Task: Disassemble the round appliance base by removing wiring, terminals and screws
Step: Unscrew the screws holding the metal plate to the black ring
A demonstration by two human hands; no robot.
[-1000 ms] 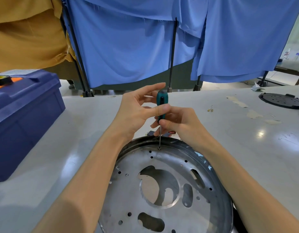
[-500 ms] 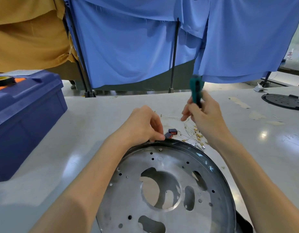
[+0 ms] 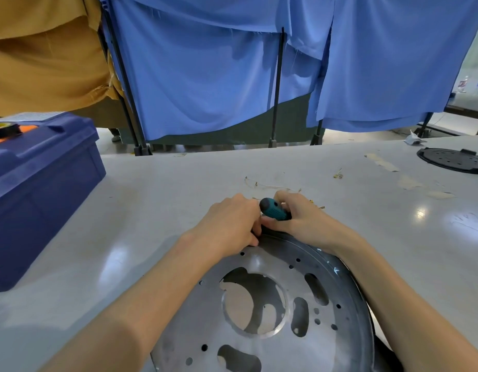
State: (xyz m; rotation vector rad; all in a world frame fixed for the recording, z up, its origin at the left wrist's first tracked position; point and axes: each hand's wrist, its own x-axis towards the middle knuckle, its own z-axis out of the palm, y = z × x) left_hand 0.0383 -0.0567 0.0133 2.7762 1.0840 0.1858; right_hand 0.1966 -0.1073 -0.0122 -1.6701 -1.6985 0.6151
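The round base (image 3: 262,267) lies flat on the surface (image 3: 179,189) in front of you, its far rim under both hands. Your right hand (image 3: 305,218) is wrapped round the screwdriver (image 3: 272,209), its handle nearly level and its tip hidden. Your left hand (image 3: 232,221) curls its fingers down at that rim; whether they pinch a screw I cannot tell. Seat the tip squarely before turning, and steady the base. Loose wires (image 3: 270,186) lie just beyond.

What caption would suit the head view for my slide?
The left hand touches the far rim of the round metal base, while the right hand grips a teal-handled screwdriver.
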